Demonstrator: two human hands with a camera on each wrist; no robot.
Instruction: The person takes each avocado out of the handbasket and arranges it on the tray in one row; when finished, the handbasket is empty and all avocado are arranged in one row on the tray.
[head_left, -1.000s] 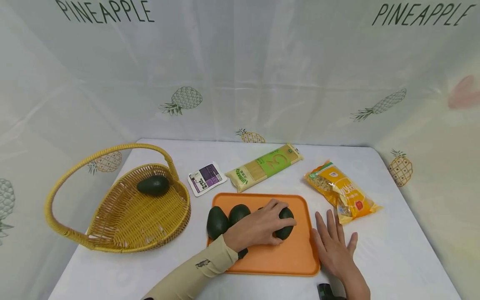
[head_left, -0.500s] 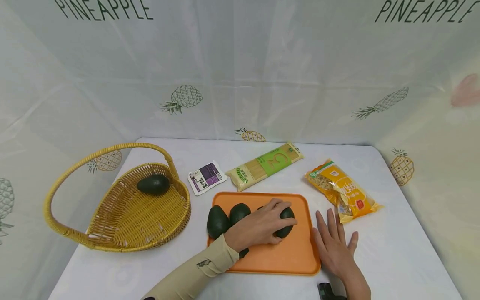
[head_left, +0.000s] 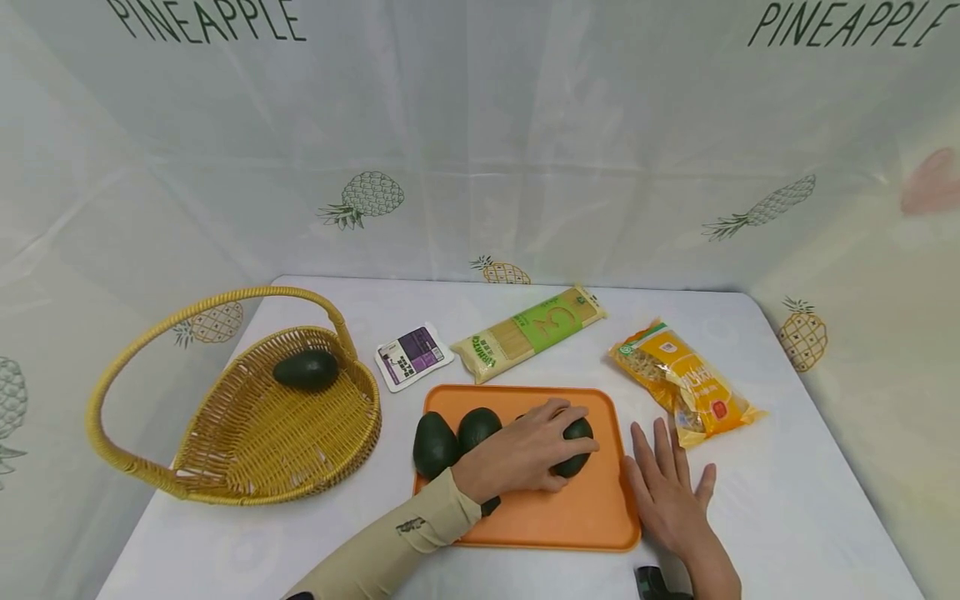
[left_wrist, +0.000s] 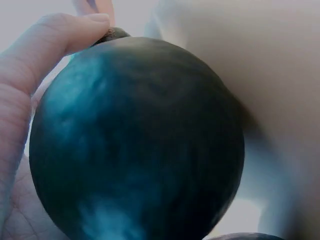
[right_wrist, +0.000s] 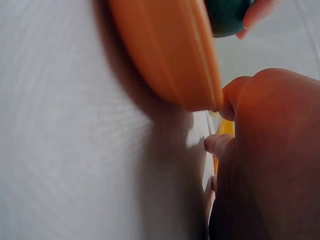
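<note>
My left hand (head_left: pixel 517 454) reaches across the orange tray (head_left: pixel 555 521) and grips a dark green avocado (head_left: pixel 573 466), fingers over its top and thumb at the near side. In the left wrist view a dark round avocado (left_wrist: pixel 140 140) fills most of the picture, with a fingertip at its stem end. Two more avocados, one at the tray's left edge (head_left: pixel 435 446) and one beside it (head_left: pixel 477 427), lie left of the hand; other dark pieces are mostly hidden under the hand and wrist. My right hand (head_left: pixel 667 500) lies with spread, straight fingers at the tray's right rim, touching it.
A yellow wicker basket (head_left: pixel 360 425) with a tall handle stands at the left, holding one avocado (head_left: pixel 306 370). Behind the tray lie a white and purple packet (head_left: pixel 414 357) and a pack of noodles (head_left: pixel 528 333). An orange bag (head_left: pixel 686 383) lies beyond my right fingertips.
My left hand and the avocado in it have shifted slightly to the right over the tray. The right hand stays in place.
</note>
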